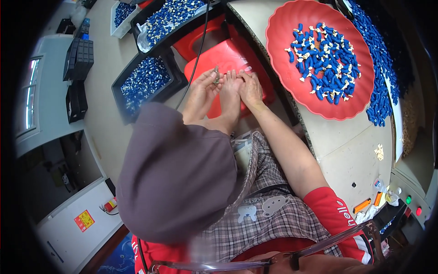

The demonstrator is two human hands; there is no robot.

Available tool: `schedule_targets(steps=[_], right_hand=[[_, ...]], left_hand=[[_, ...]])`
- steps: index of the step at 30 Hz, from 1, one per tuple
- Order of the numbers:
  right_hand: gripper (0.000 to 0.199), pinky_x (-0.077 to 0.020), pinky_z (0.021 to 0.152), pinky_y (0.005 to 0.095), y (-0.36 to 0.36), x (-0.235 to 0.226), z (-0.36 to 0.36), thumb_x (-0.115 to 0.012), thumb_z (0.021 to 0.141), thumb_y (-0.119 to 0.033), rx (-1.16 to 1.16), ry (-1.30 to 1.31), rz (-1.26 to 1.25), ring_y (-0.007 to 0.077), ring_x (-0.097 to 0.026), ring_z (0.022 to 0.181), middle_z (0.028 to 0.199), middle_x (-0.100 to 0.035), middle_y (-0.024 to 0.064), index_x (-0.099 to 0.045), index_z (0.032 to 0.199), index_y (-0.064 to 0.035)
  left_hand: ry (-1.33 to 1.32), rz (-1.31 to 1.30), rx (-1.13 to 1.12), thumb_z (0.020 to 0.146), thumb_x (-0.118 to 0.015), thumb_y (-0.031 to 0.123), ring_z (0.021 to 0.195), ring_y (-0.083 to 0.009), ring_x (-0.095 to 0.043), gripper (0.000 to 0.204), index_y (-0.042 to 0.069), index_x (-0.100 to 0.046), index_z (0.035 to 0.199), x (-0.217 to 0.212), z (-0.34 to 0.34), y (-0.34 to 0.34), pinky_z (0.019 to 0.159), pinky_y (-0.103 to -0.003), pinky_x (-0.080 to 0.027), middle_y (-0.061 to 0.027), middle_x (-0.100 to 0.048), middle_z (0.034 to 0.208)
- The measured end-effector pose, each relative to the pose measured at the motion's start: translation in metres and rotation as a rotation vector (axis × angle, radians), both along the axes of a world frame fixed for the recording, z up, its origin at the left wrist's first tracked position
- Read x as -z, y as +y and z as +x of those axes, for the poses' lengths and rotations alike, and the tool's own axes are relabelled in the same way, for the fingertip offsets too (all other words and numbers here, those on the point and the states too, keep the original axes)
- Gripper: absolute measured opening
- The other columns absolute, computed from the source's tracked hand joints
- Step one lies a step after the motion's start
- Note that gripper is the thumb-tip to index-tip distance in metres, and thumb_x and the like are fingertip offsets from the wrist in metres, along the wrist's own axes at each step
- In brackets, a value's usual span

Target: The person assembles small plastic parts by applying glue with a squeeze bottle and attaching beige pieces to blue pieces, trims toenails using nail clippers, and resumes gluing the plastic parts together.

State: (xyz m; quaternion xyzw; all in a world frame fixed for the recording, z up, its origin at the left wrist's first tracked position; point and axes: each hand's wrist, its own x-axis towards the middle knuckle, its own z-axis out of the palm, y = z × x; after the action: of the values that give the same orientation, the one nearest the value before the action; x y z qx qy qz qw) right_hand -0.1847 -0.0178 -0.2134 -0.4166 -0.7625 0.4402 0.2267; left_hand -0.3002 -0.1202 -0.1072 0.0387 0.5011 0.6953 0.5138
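My bare foot (230,93) is drawn up in front of me, toes pointing away, above a red plastic stool (214,57). My left hand (200,91) is at the foot's left side and pinches a small metal tool (216,76) close to the toes. My right hand (251,89) lies against the right side of the foot, its fingers wrapped around the toes. The raised knee, covered in grey-purple fabric (178,173), hides the lower leg and part of my left forearm.
A round red tray (292,91) with blue and white small parts sits on the table at right, with more blue parts (381,91) heaped beyond it. Black trays of blue parts (143,82) stand on the floor at left. A black cable (196,59) runs down past the stool.
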Motion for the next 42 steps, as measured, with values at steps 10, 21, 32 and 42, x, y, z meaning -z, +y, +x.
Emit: schedule_targets(steps=[10,21,32,42], right_hand=[[0.010,-0.0457,0.071,0.0470,0.009,0.024,-0.002,-0.059,0.080,-0.019,-0.162,-0.008,-0.064,0.0393,-0.056,0.084,0.086,-0.052,0.0191,-0.055,0.080,-0.0102],[0.006,-0.0447,0.069,0.0441,0.001,0.017,0.011,-0.056,0.079,-0.004,-0.140,0.075,-0.021,0.0347,-0.056,0.083,0.084,-0.052,0.0166,-0.054,0.078,-0.0096],[0.019,-0.0441,0.072,0.0448,-0.022,0.005,0.019,-0.047,0.078,0.004,-0.003,0.131,0.070,0.0373,-0.053,0.083,0.089,-0.052,0.0175,-0.050,0.094,-0.0067],[0.015,-0.0443,0.073,0.0449,-0.019,-0.023,0.015,-0.050,0.076,0.003,0.055,0.209,0.156,0.0378,-0.052,0.085,0.090,-0.050,0.0183,-0.051,0.089,-0.0035]], left_hand=[[0.001,-0.011,0.040,0.093,-0.053,0.012,0.090,-0.0137,-0.059,0.020,0.001,-0.053,0.110,-0.006,0.009,0.004,0.079,-0.026,-0.049,-0.0094,-0.062,0.103],[-0.037,-0.024,0.026,0.092,-0.054,0.010,0.086,-0.0131,-0.059,0.022,0.003,-0.053,0.112,-0.003,0.010,0.000,0.076,-0.025,-0.048,-0.0068,-0.061,0.100],[-0.042,-0.080,-0.008,0.092,-0.054,0.009,0.085,-0.0129,-0.059,0.020,0.004,-0.055,0.111,-0.001,0.014,-0.005,0.075,-0.024,-0.048,-0.0057,-0.062,0.096],[-0.023,-0.029,0.041,0.091,-0.055,0.010,0.088,-0.0136,-0.060,0.025,0.004,-0.052,0.115,0.000,0.016,-0.008,0.076,-0.024,-0.051,-0.0079,-0.061,0.102]])
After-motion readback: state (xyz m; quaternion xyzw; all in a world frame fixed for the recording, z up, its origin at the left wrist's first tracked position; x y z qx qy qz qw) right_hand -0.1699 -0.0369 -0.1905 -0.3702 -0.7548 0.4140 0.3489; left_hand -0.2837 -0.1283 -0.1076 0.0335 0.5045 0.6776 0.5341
